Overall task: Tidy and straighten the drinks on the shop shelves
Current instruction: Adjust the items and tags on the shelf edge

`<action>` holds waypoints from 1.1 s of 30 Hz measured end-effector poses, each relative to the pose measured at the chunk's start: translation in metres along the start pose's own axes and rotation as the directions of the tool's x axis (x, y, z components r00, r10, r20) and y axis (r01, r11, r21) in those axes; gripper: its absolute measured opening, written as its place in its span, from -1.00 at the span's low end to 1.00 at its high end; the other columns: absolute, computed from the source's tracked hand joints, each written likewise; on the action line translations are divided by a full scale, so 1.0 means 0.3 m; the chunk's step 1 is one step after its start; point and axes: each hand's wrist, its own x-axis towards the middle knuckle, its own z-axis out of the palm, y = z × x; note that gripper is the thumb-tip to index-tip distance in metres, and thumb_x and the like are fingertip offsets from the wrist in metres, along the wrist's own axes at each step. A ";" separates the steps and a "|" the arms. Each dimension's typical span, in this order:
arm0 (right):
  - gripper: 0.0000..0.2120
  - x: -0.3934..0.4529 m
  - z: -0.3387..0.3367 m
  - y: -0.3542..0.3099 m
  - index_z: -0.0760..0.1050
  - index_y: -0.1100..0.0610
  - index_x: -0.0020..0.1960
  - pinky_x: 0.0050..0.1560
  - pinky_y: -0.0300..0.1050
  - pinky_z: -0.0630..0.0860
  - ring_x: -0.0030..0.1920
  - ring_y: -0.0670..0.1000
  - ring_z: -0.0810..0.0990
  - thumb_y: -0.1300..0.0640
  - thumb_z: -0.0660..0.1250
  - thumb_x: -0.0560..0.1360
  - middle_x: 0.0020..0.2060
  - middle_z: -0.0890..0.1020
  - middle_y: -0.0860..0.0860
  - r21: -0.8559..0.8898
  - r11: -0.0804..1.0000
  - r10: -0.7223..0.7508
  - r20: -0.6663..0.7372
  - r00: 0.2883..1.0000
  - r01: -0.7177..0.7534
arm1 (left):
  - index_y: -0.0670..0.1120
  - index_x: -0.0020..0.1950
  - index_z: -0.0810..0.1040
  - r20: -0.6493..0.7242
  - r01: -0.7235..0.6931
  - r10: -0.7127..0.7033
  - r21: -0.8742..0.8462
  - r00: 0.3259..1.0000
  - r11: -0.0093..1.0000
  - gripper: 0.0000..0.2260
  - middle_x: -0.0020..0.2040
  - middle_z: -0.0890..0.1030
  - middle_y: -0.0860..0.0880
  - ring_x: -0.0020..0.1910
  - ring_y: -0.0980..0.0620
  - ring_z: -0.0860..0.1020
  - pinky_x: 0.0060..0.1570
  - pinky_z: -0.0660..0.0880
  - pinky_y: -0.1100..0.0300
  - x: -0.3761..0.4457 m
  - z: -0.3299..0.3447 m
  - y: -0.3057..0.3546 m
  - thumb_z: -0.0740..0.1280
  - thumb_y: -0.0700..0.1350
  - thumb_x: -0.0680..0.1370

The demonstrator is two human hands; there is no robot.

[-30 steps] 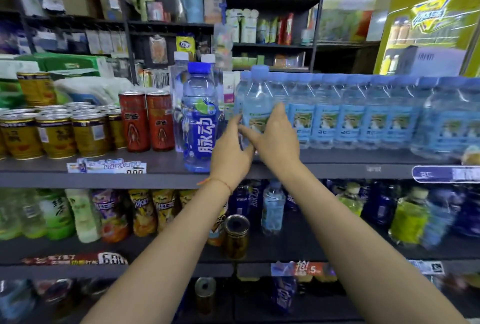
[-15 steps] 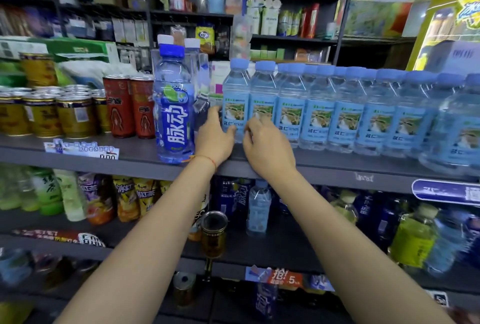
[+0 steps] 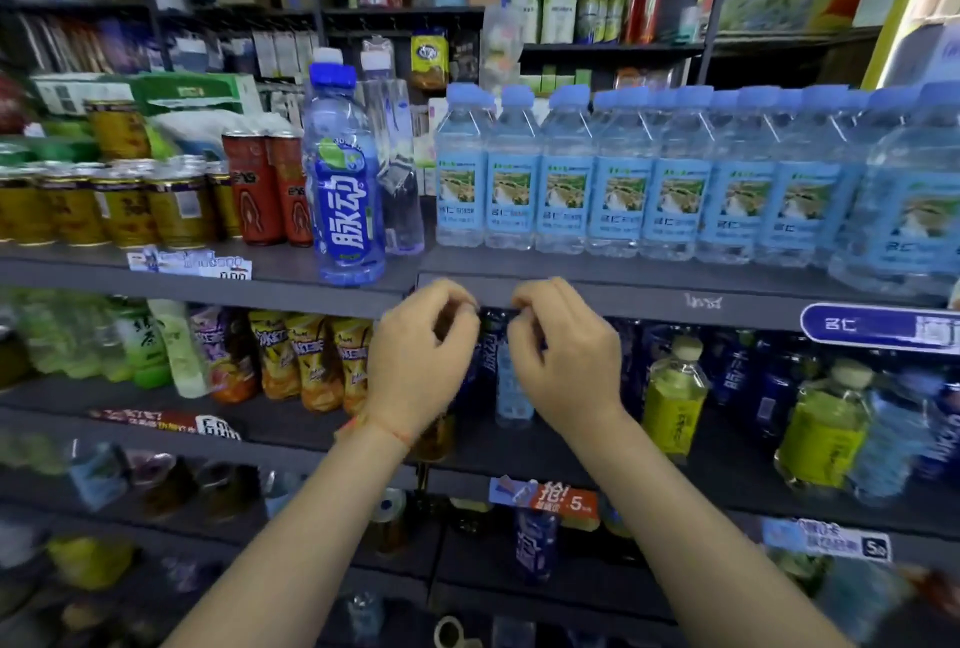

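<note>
Far left of the frame, top shelf (image 3: 291, 286): gold cans (image 3: 124, 210) stand in a packed group, the leftmost cut off by the frame edge. Just right of them stand two red cans (image 3: 272, 190), upright, side by side. Goods behind them are blurred and cannot be identified.

Centre left: a tall blue bottle (image 3: 345, 179) stands upright at the shelf's front edge. It partly hides a clear bottle (image 3: 397, 164) just behind and to its right. A price tag (image 3: 189, 262) sits on the shelf lip below the cans; its print is not legible.

Centre: the left hand (image 3: 423, 356) and right hand (image 3: 563, 356) hang side by side, slightly apart, just below the top shelf's front edge. Both have loosely curled fingers and hold nothing. They hide several dark bottles on the middle shelf (image 3: 571, 455).

Centre to right: a row of water bottles (image 3: 623, 179) with light blue caps and labels lines the top shelf, upright and touching; the last on the right is cut off.

Lower right: green bottles (image 3: 675, 403) stand on the middle shelf. The bottom shelf is too blurred to read.
</note>
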 end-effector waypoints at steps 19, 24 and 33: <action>-0.44 -0.264 0.337 0.306 0.39 0.16 0.20 0.00 -0.06 0.55 -0.01 0.06 0.59 0.07 0.58 0.34 0.09 0.61 0.10 -0.083 0.411 0.798 0.513 0.315 -0.908 | 0.02 -0.01 0.67 0.423 0.346 -0.355 0.102 0.834 0.933 -0.85 0.04 0.63 -0.03 0.05 0.03 0.56 0.13 0.48 0.13 -0.111 0.189 -0.272 0.33 -0.16 0.54; -0.56 -0.254 0.215 0.245 0.46 0.13 0.17 -0.06 -0.13 0.50 -0.02 0.01 0.64 0.24 0.49 0.34 -0.01 0.65 0.01 0.078 0.375 0.695 0.635 0.336 -0.924 | 0.01 0.35 0.45 0.455 0.468 -0.456 0.095 0.765 0.879 -0.53 0.25 0.50 -0.05 0.19 0.00 0.50 0.21 0.47 0.07 -0.132 0.179 -0.264 0.46 -0.02 0.46; -0.58 -0.170 -0.029 0.073 0.48 0.10 0.20 0.07 -0.04 0.57 0.04 0.04 0.65 0.22 0.34 0.34 -0.02 0.66 0.04 0.304 0.057 0.406 0.863 0.300 -0.951 | 0.08 0.37 0.42 0.730 0.651 -0.346 -0.176 0.590 0.738 -0.25 0.07 0.68 0.07 0.06 0.10 0.65 0.11 0.57 0.09 -0.125 0.089 -0.076 0.58 0.10 0.22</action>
